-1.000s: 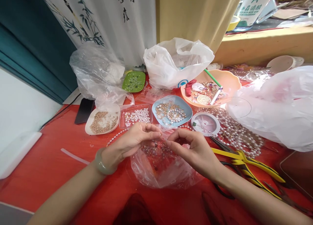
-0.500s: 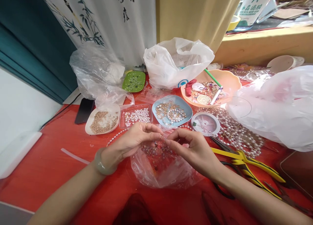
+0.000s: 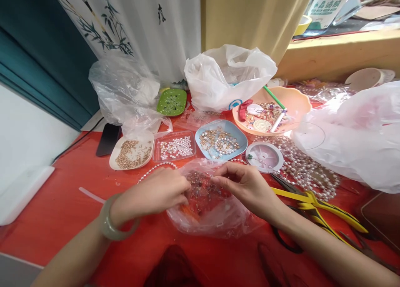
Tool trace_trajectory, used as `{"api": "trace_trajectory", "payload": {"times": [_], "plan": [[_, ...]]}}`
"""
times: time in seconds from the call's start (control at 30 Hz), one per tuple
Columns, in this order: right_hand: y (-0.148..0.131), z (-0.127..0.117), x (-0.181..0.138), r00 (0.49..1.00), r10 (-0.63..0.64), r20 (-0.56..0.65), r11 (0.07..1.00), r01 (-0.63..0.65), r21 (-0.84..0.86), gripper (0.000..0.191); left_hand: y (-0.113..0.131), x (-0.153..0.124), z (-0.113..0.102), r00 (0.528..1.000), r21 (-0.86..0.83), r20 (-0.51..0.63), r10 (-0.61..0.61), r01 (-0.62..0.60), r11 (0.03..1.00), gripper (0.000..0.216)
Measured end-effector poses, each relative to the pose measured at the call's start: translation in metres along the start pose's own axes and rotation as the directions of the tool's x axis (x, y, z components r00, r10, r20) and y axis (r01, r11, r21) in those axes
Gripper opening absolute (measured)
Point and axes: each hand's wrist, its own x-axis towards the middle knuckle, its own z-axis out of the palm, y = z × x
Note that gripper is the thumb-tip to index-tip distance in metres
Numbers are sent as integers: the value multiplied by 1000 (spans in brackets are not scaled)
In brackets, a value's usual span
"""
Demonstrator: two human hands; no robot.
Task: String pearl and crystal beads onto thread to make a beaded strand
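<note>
A clear plastic bag (image 3: 215, 220) of small dark and reddish beads (image 3: 203, 187) lies spread on the red table in front of me. Over its left side is my left hand (image 3: 162, 191), a bangle on its wrist. Its fingers curl down toward the beads, pressed together, with their tips hidden. My right hand (image 3: 243, 185) hovers at the bag's right side, thumb and forefinger pinched. Whatever sits in that pinch is too small to make out. Behind the bag are a blue dish (image 3: 221, 139) of gold and pearl beads and a spool (image 3: 264, 157).
A cream dish (image 3: 131, 151) of gold beads and a clear tray (image 3: 175, 147) of white pearls stand at the back left. Bead strings (image 3: 309, 170) and yellow-handled pliers (image 3: 312, 201) lie rightward. White plastic bags (image 3: 228, 78) and a peach bowl (image 3: 300, 101) are farther back.
My left hand has moved away from my right fingertips, left and down over the beads, with its back turned up. The right hand keeps its pinch almost in place.
</note>
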Motion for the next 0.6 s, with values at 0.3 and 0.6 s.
{"api": "trace_trajectory", "payload": {"times": [0.3, 0.6], "plan": [[0, 2, 0, 999, 7, 49, 1000, -6, -12, 15, 6, -3, 10, 997, 339, -77, 5, 22, 941, 16], [-2, 4, -1, 999, -9, 41, 1000, 10, -13, 13, 18, 8, 17, 1000, 216, 13, 6, -9, 976, 17]]}}
